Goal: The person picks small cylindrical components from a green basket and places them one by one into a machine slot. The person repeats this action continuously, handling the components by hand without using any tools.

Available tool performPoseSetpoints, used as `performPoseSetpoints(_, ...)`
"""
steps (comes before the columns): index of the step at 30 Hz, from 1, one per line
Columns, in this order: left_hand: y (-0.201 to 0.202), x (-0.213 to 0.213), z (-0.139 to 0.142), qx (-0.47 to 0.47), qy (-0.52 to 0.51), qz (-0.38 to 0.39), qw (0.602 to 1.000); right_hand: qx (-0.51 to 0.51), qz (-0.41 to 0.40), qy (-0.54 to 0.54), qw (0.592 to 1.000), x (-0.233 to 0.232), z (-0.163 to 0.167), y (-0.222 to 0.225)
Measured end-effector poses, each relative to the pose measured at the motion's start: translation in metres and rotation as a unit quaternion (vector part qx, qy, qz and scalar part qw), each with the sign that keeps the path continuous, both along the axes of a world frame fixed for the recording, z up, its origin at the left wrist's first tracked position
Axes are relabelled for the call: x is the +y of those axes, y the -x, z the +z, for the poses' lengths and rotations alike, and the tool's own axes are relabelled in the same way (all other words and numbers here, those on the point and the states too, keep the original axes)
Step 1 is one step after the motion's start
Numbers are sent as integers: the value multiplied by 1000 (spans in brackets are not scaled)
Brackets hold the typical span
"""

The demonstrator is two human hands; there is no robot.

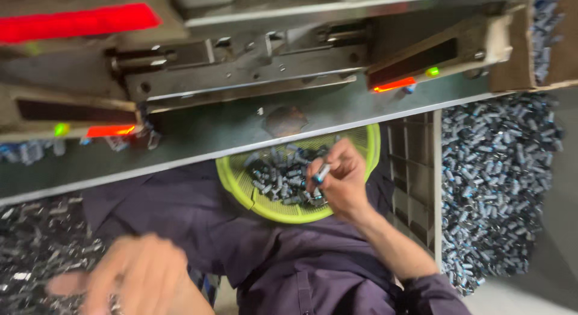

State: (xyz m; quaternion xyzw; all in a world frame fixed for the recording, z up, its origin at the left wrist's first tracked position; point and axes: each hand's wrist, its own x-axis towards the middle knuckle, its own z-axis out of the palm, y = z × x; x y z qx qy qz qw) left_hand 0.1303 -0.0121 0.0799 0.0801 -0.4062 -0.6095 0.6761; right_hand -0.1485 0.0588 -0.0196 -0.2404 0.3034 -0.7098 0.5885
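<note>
My right hand (pixel 342 181) reaches into a yellow-green mesh basket (pixel 238 185) that rests on my lap, against purple work clothes (pixel 289 261). It pinches one small silver-and-blue cylinder (pixel 322 173) between thumb and fingers. Many more of these cylinders (pixel 274 173) lie in the basket. My left hand (pixel 135 279) is at the lower left, low over a dark heap of metal parts, and is heavily blurred. Whether it holds anything cannot be told.
A grey machine bench (pixel 241 131) crosses the top, with metal rails (pixel 241 68) and two sensor bars showing red and green lights (pixel 394 85). A grey crate (pixel 415 170) stands to the right beside a large heap of small cylinders (pixel 500 182). Shiny metal parts (pixel 36 249) lie at lower left.
</note>
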Motion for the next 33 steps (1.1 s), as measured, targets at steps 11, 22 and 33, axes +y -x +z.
performPoseSetpoints(11, 92, 28, -81, -624, -12, -43, 780, 709, -186, 230, 641, -177, 115, -6)
performPoseSetpoints(22, 165, 29, -138, -738, 273, -46, 615, 739, -108, 227, 625, -164, 124, 12)
performPoseSetpoints(33, 195, 23, -153, -760, 227, -123, 597, 744, 115, 0, 658, 13, 7, 20)
